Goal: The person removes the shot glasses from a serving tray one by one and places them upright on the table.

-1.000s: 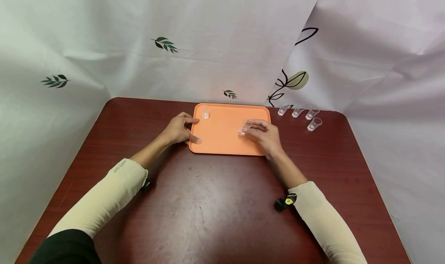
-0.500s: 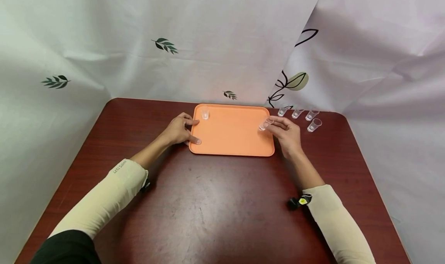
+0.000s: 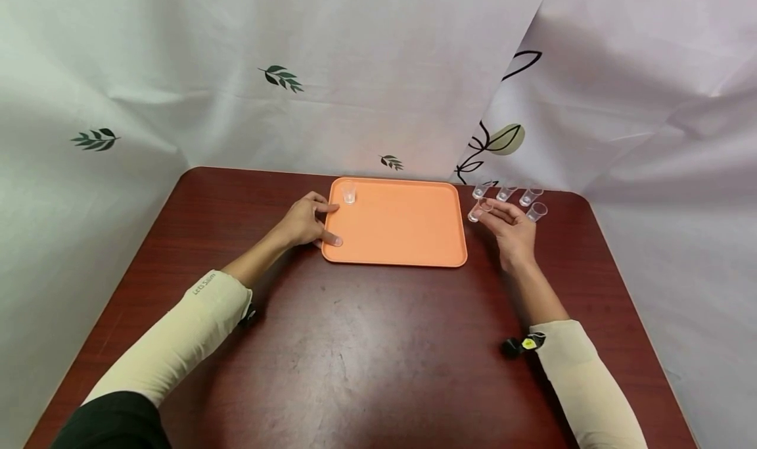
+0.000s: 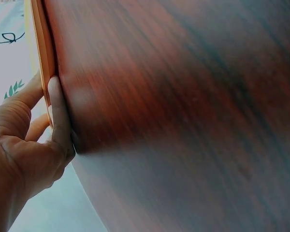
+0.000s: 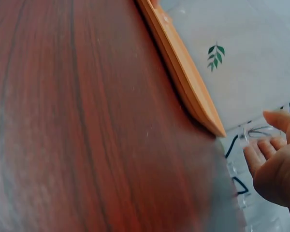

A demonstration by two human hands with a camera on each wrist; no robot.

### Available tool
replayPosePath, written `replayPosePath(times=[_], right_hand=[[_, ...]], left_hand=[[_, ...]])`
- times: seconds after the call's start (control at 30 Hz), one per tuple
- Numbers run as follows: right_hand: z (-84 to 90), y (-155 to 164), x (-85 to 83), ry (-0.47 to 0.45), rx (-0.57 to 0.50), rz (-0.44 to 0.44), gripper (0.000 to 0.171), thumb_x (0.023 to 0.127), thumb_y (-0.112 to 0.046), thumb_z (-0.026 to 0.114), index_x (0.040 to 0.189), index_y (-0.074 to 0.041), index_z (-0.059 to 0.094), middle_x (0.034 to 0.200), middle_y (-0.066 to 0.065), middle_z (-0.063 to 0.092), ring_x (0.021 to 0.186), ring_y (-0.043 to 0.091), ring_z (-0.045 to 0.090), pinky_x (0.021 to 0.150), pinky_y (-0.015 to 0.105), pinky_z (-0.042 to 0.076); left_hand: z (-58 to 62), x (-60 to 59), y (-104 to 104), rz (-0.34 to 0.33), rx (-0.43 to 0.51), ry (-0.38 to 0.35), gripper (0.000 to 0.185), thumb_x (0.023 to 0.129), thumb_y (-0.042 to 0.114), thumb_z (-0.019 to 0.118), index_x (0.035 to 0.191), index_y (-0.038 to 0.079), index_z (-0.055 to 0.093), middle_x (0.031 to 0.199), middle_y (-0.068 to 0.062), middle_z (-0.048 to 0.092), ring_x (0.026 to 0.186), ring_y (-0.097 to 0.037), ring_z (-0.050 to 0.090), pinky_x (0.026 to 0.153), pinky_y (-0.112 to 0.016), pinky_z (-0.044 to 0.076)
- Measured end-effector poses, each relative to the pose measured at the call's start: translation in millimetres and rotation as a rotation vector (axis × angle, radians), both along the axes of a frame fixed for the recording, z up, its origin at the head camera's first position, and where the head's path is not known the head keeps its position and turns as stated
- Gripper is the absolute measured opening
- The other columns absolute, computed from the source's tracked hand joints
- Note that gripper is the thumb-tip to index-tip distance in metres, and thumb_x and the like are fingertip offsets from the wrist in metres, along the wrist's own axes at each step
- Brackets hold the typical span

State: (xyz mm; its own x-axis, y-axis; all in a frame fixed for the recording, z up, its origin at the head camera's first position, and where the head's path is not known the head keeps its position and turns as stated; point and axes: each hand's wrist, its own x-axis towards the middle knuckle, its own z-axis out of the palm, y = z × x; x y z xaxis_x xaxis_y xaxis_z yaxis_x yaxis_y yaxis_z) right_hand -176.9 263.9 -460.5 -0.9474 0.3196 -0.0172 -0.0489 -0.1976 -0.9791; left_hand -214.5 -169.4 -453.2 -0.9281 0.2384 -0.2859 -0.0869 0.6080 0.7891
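My left hand (image 3: pixel 303 222) grips the left edge of an orange tray (image 3: pixel 396 225), its thumb on top; in the left wrist view fingers (image 4: pixel 60 111) reach under the tray's edge. One small clear cup (image 3: pixel 349 193) stands in the tray's far left corner. Just right of the tray, my right hand (image 3: pixel 513 233) pinches another small clear cup (image 3: pixel 474 215) between thumb and fingers, the cup slightly tilted. The right wrist view shows this cup (image 5: pixel 253 134) between thumb and fingertips. Behind and beside the right hand are several more clear cups (image 3: pixel 504 193), one (image 3: pixel 537 212) partly hidden by it.
The dark red-brown wooden table (image 3: pixel 355 357) carries everything. A white curtain (image 3: pixel 331 74) printed with leaves hangs right behind its far edge and along the sides. The tray's right rim (image 3: pixel 463 232) lies between the right hand and the tray's inside.
My right hand has moved right with the cup, from over the tray to the table beside the other cups. The left hand and the tray have stayed in place.
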Motion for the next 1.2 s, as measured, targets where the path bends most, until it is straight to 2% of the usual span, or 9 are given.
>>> replayPosePath(times=[0.2, 0.37, 0.5, 0.77, 0.93, 1.2], right_hand=[[-3.9, 9, -2.4, -0.039, -0.062, -0.107, 0.042, 0.090, 0.014, 0.086, 0.131, 0.010, 0.078, 0.095, -0.004, 0.086, 0.091, 0.007, 0.082, 0.087, 0.017, 0.070], [-7.7, 15, -5.0, -0.071, -0.085, -0.174, 0.044, 0.090, 0.016, 0.086, 0.132, 0.010, 0.077, 0.091, -0.005, 0.084, 0.084, 0.005, 0.081, 0.083, 0.016, 0.069], [-10.5, 19, -7.7, -0.082, -0.091, -0.230, 0.044, 0.089, 0.016, 0.087, 0.131, 0.009, 0.078, 0.089, -0.007, 0.084, 0.086, 0.003, 0.079, 0.080, 0.013, 0.068], [-13.6, 26, -12.1, -0.118, -0.082, -0.319, 0.050, 0.090, 0.012, 0.088, 0.138, 0.006, 0.077, 0.089, -0.010, 0.083, 0.092, 0.002, 0.077, 0.085, 0.011, 0.066], [-14.5, 29, -13.5, -0.136, -0.072, -0.355, 0.051, 0.089, 0.010, 0.089, 0.139, 0.002, 0.078, 0.090, -0.010, 0.083, 0.094, 0.002, 0.076, 0.085, 0.010, 0.066], [-11.9, 31, -11.1, -0.185, -0.081, -0.364, 0.054, 0.087, 0.011, 0.090, 0.139, -0.001, 0.079, 0.093, -0.011, 0.083, 0.097, 0.003, 0.077, 0.086, 0.011, 0.066]], left_hand=[[-0.5, 0.7, 0, 0.002, -0.009, -0.001, 0.092, 0.080, 0.005, 0.104, 0.162, 0.008, 0.062, 0.160, -0.012, 0.047, 0.080, -0.023, 0.069, 0.064, -0.034, 0.072], [-0.4, 1.1, -1, 0.000, -0.016, -0.001, 0.092, 0.080, 0.005, 0.104, 0.162, 0.008, 0.062, 0.159, -0.012, 0.047, 0.080, -0.022, 0.069, 0.064, -0.033, 0.071], [0.0, -0.2, -1, -0.001, -0.006, 0.002, 0.093, 0.080, 0.005, 0.104, 0.162, 0.008, 0.061, 0.159, -0.011, 0.047, 0.081, -0.023, 0.070, 0.064, -0.034, 0.072], [-0.5, -0.9, 0, 0.000, -0.007, -0.006, 0.093, 0.080, 0.004, 0.104, 0.162, 0.009, 0.061, 0.158, -0.012, 0.046, 0.081, -0.023, 0.070, 0.064, -0.034, 0.072], [0.7, -0.5, 0, -0.001, -0.008, -0.003, 0.093, 0.080, 0.004, 0.103, 0.162, 0.008, 0.061, 0.158, -0.012, 0.046, 0.077, -0.022, 0.069, 0.063, -0.034, 0.072], [-0.4, 0.4, 0, -0.003, -0.003, 0.008, 0.094, 0.079, 0.004, 0.104, 0.162, 0.007, 0.061, 0.158, -0.013, 0.046, 0.076, -0.022, 0.069, 0.062, -0.034, 0.071]])
